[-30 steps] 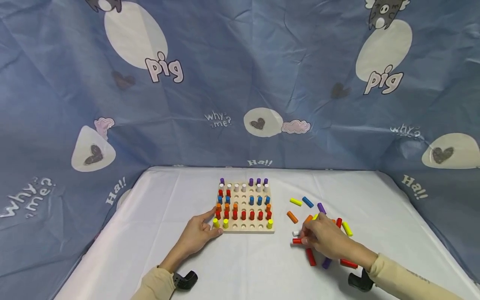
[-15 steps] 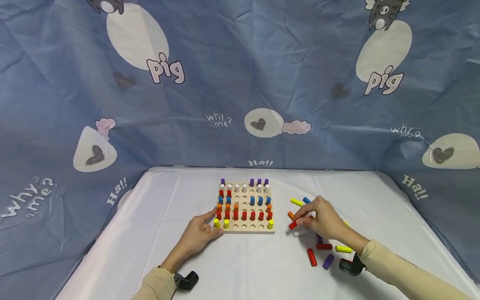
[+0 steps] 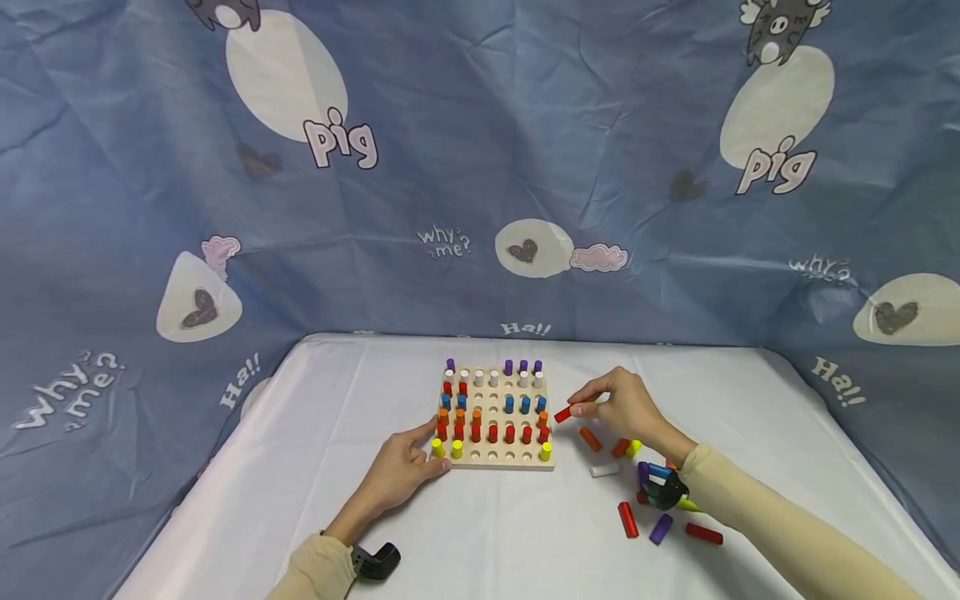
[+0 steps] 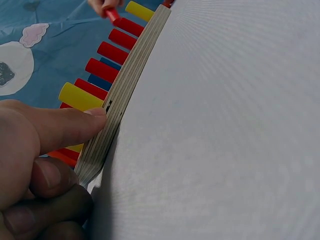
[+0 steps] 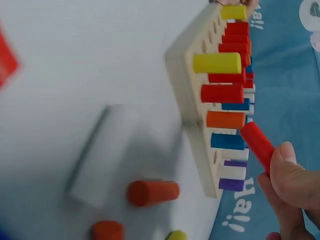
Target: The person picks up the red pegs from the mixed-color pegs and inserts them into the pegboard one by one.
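The wooden pegboard (image 3: 501,460) lies flat on the white tablecloth (image 3: 480,542), and the work on it looks well past half done, with pegs standing upright in rows by colour. The second row from the front, all red pegs (image 3: 492,434), appears full; the white pegs (image 3: 479,378) near the back leave one hole bare. Gaps show among the yellow, orange, blue and purple pegs, and the red row behind the blue has just two at its left end. The board is pale, its edge striped with thin layers in the left wrist view; the pegs are plain flat-ended cylinders.

Just off the board's right edge, the person's right hand (image 3: 626,410) pinches a tilted red peg (image 3: 562,413) between thumb and fingertip. The left hand (image 3: 399,471) grips the near left corner, thumb on the front edge, forefinger along the side.

Farther right lies what seems left to place: a white cylinder (image 3: 604,470), an orange cylinder (image 3: 591,439) and a scattered mixed group, partly hidden by the right wrist camera (image 3: 665,492).
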`<state>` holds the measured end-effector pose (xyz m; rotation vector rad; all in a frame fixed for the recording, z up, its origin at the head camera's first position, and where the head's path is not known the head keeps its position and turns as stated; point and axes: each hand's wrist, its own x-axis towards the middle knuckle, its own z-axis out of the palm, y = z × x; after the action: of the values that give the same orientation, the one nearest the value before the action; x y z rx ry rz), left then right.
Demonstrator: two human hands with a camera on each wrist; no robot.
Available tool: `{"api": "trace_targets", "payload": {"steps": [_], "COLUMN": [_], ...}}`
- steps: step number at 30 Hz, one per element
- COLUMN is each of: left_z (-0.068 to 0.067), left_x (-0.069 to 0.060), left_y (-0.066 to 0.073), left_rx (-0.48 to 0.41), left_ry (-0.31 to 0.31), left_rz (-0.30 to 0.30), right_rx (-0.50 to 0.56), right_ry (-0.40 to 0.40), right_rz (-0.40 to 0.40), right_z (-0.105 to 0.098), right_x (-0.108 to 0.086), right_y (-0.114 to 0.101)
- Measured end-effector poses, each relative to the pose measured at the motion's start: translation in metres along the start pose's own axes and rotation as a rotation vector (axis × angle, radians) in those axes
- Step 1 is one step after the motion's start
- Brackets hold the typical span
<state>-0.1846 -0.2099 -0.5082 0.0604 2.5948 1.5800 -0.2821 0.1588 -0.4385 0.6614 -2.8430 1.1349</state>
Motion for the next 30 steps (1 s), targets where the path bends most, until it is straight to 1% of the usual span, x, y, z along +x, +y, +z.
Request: {"api": "trace_targets", "payload": {"steps": [6, 12, 16, 23, 26, 30], "left_z": [0.0, 0.0, 0.001, 0.0, 0.0, 0.002], "left_x": [0.0, -0.001, 0.0, 0.0, 0.0, 0.001], "left_y": [0.001, 0.001, -0.001, -0.002, -0.002, -0.001], "left_rx": [-0.004, 0.001, -0.001, -0.003, -0.006, -0.009], "left_ry": [0.004, 0.005, 0.005, 0.0, 0.001, 0.002], "left_rz": [-0.007, -0.011, -0.005, 0.004, 0.008, 0.007], "right_rx": [0.063, 0.079, 0.087, 0.121, 0.136, 0.131], "right_ry": [-0.018, -0.045, -0.051, -0.05, -0.069, -0.098], "right_rz": [0.027, 0.076, 0.085, 0.043, 0.04, 0.036], "right_z": [0.003, 0.009, 0.012, 0.021, 0.027, 0.032], "right_x": [0.019, 0.037, 0.044, 0.06, 0.066, 0.073], "right_y": [-0.009, -0.019, -0.021, -0.031, -0.037, -0.044]}}
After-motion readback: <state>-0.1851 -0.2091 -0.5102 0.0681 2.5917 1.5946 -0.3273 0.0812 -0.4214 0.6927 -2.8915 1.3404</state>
